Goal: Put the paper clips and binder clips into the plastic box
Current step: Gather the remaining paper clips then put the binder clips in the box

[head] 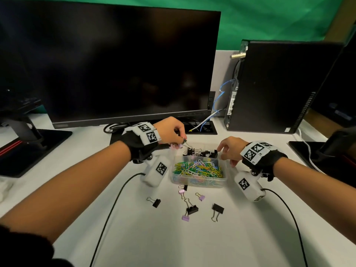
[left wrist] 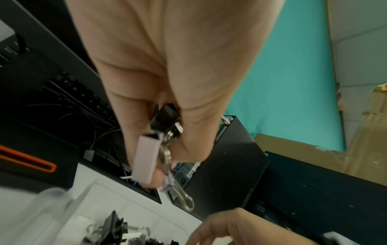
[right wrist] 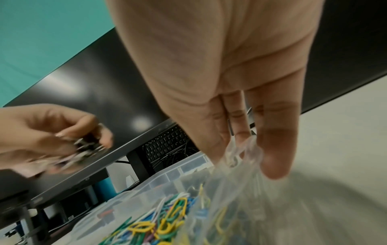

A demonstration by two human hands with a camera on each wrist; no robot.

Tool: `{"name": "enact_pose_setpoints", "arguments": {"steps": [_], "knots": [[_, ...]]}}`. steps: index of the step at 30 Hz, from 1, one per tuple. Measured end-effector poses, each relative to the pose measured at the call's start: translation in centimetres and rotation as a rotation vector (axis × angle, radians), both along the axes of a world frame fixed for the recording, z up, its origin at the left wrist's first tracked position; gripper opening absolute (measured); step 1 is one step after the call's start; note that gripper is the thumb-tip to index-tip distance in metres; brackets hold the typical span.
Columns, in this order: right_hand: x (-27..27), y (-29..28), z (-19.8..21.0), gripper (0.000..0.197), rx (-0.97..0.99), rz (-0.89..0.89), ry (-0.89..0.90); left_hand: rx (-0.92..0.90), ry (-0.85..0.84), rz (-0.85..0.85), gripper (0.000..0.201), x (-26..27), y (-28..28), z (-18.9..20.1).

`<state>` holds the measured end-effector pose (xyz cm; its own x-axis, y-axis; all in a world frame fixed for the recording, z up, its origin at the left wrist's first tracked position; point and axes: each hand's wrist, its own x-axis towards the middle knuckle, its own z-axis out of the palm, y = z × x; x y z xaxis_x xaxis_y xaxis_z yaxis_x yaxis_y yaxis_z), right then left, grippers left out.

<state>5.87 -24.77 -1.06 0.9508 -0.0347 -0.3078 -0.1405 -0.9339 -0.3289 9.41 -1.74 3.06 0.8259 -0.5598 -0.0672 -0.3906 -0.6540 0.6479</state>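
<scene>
Even overhead light kept the white table (head: 192, 237) bright in the head view, while the monitor (head: 115, 64) beyond the hands stayed black and bowed at the frame edges. In the wrist views, motion smeared the binder clips (left wrist: 144, 159) in the left hand (left wrist: 167, 74). Beyond the right hand (right wrist: 230, 74), two glare patches lay on the monitor, and the plastic box (right wrist: 167, 172) at its fingertips was soft.

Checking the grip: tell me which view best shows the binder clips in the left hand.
The left wrist view: the binder clips, pink and black, show close up, pinched by the left hand. The head view shows them small; the right wrist view, blurred.
</scene>
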Motion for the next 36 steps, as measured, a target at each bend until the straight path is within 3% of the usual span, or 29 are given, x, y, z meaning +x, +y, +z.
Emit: {"name": "enact_pose_setpoints", "arguments": {"steps": [3,6,10,15,18,21,26,30,36], "knots": [[0.2,-0.2,-0.2,0.029,0.018,-0.007,-0.004,-0.048,-0.033,0.067,0.026,2.2,-1.5,-0.9],[0.3,-0.3,-0.3,0.029,0.023,-0.008,0.001,0.015,-0.089,0.092,0.027,3.3,-2.8,-2.7],[0.4,-0.5,-0.3,0.03,0.027,0.022,0.011,0.153,-0.067,-0.008,0.019,4.1,-3.3,-4.5],[0.1,-0.9,0.0,0.035,-0.024,0.074,-0.026,0.303,0.013,-0.079,0.031,3.9,-3.4,-3.9],[-0.7,-1.2,0.4,0.039,-0.174,0.164,-0.121,0.449,-0.085,-0.112,0.043,3.0,-3.3,-3.2],[-2.3,-1.1,1.2,0.038,-0.222,0.219,-0.194,0.415,-0.118,-0.14,0.052,1.7,-2.5,-2.5],[-6.6,0.1,2.3,0.016,-0.142,0.394,-0.197,0.317,-0.259,-0.087,0.026,-1.7,-0.1,-0.5],[-9.9,1.8,1.1,0.03,-0.083,0.515,-0.044,0.544,-0.136,-0.249,0.004,-5.9,2.6,0.0],[-11.4,3.4,-2.0,0.07,-0.131,0.507,0.08,0.743,0.081,-0.188,0.063,-9.3,4.8,-3.5]]}}
